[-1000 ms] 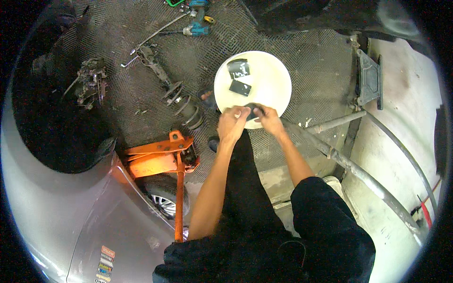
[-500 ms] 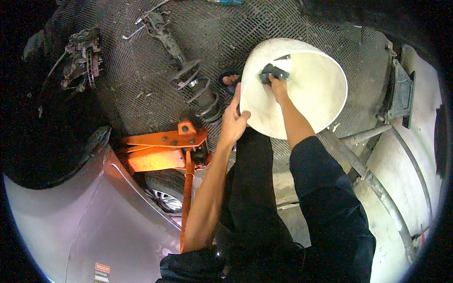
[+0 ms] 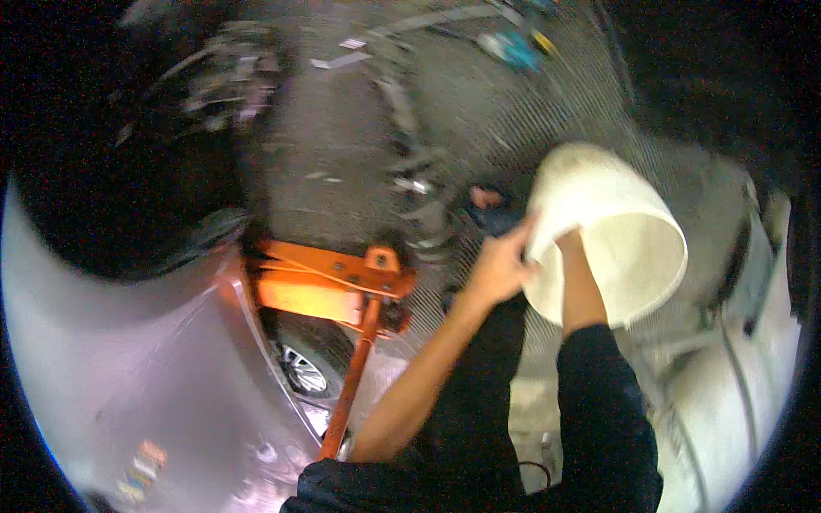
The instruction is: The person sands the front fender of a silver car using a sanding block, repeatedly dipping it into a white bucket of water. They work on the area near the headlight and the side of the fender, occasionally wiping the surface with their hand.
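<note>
White plastic bucket (image 3: 629, 231) tilts toward you: left hand (image 3: 500, 267) clamps its rim; right hand's grip is hidden inside. Keep that rim steady.

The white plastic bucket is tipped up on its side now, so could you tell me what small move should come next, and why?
Probably steady the white plastic bucket before anything else. The left hand grips its rim from outside, the right forearm reaches into its mouth, and the bucket is tilted off the grey mesh floor mat. The picture is blurred, so its contents are hidden.

Single head view, steeply downward, close.
</note>
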A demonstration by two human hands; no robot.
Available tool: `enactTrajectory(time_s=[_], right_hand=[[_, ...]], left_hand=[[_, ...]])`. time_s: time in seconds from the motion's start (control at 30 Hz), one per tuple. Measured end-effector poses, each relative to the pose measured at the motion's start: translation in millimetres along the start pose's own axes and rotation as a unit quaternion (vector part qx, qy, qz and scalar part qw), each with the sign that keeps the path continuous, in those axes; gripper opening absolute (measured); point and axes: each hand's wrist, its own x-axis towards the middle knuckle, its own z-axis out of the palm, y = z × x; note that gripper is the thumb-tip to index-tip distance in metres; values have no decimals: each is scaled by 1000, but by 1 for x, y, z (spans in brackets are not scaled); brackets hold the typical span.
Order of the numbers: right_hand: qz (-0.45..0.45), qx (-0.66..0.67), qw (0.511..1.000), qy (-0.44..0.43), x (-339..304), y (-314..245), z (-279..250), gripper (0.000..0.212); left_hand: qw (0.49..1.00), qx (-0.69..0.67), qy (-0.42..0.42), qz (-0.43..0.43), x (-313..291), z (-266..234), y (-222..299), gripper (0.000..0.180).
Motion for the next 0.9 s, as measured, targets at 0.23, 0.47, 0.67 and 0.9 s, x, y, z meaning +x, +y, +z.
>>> enactTrajectory(time_s=[0.23, 0.47, 0.67, 0.9], right_hand=[[154, 32, 979, 132, -73, -58, 83, 11], [160, -50, 985, 28, -191, -200, 248, 9], [123, -107, 985, -47, -277, -198, 452, 15], [-35, 6, 983, -179, -373, -69, 835, 34]], left_hand=[[990, 129, 10, -47, -24, -36, 51, 74], [947, 313, 65, 7, -155, -235, 182, 48], [759, 95, 615, 191, -367, -362, 428, 30], [548, 422, 720, 46, -550, -521, 485, 38]])
